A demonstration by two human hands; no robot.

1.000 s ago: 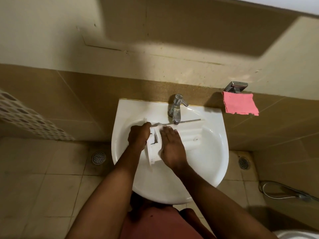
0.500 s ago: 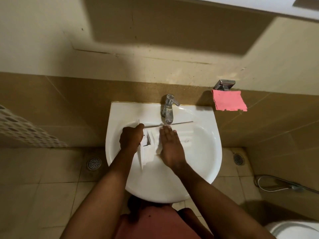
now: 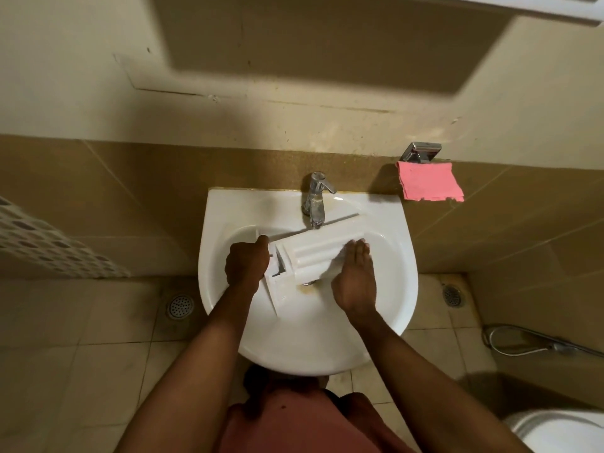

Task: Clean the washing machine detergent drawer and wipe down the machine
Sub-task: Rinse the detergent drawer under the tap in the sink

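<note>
The white detergent drawer lies across the bowl of a white wall sink, under the chrome tap. My left hand is closed around the drawer's left end, by its front panel. My right hand rests flat with fingers together on the drawer's right part, pressing on a white piece that may be a cloth; I cannot tell for sure. No water stream is visible from the tap.
A pink cloth hangs from a chrome holder on the wall right of the sink. Floor drains sit left and right. A hose lies at the right, a toilet rim at bottom right.
My right hand has slid from the drawer's left-middle toward its right end, uncovering the ribbed compartments. My left hand keeps its grip on the left end.
</note>
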